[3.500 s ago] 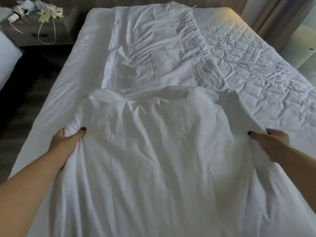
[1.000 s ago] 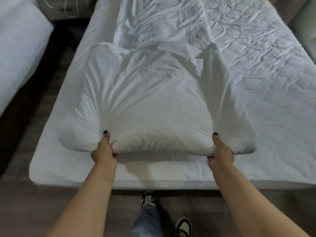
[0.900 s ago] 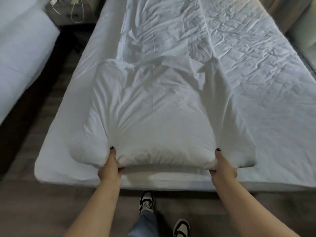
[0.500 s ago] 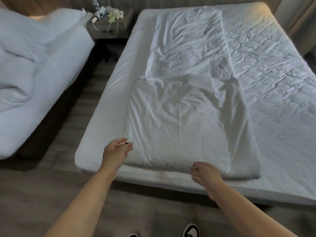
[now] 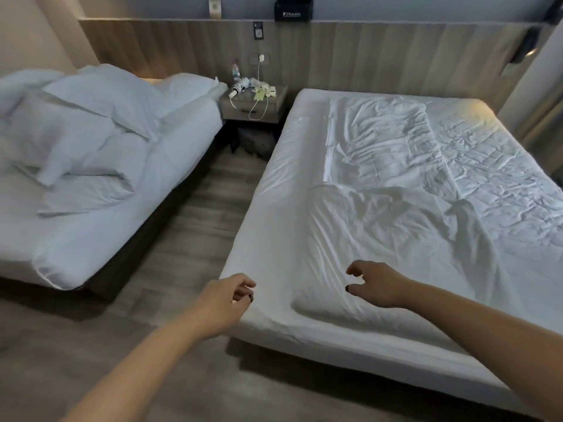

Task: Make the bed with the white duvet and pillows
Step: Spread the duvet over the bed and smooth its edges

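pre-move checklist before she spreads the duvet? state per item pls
1. Left hand free: ok, fingers loosely curled, holding nothing.
2. Right hand free: ok, holding nothing, over the duvet.
3. Duvet on the bed: ok, at the foot end.
4. Duvet spread flat: not ok, folded and wrinkled.
5. Pillows on this bed: not ok, they lie on the other bed.
6. Duvet corners findable: cannot tell.

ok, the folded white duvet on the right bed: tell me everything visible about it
The folded white duvet lies lengthwise down the middle of the right bed's white fitted mattress. It is soft, creased fabric, apparently doubled over, with a puffy rounded end near the foot edge and a flatter, heavily wrinkled layer toward the headboard. It covers only a strip of the bed. The right hand hovers over its near end with fingers loosely curled; contact is unclear. The left hand is beside the mattress corner, off it.
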A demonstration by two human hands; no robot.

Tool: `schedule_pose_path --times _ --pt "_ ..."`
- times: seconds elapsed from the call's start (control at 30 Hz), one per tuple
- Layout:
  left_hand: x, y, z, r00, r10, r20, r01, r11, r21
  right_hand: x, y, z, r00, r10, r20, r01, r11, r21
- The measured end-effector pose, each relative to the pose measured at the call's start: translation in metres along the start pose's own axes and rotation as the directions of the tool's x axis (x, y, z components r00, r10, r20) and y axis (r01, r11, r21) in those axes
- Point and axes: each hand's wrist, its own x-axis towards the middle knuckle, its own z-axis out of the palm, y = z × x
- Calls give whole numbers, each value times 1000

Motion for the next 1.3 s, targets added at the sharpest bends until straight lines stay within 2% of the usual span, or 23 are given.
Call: schedule_pose_path --times 0.13,0.4,0.77,0.97,1.13,1.3 --pt "-13 -41 -73 1000 27 11 -27 997 69 12 -81 2 998 -52 -21 48 986 -160" --pt "21 -56 -173 992 118 43 -121 991 66 66 -193 -6 998 -64 -19 60 980 -191" --pt "180 -42 -288 970 209 122 -208 978 -18 200 -244 -84 998 65 -24 -68 987 -144" --pt "267 -72 -382 972 230 39 -228 972 -51 290 -320 -144 994 55 -90 -66 991 -115" --pt "346 -102 -449 961 262 90 -256 964 -73 374 -380 -174 991 69 -110 -81 991 -105" --pt "444 -126 -511 952 289 102 -282 956 -77 454 -417 -194 975 158 -158 -165 986 -35"
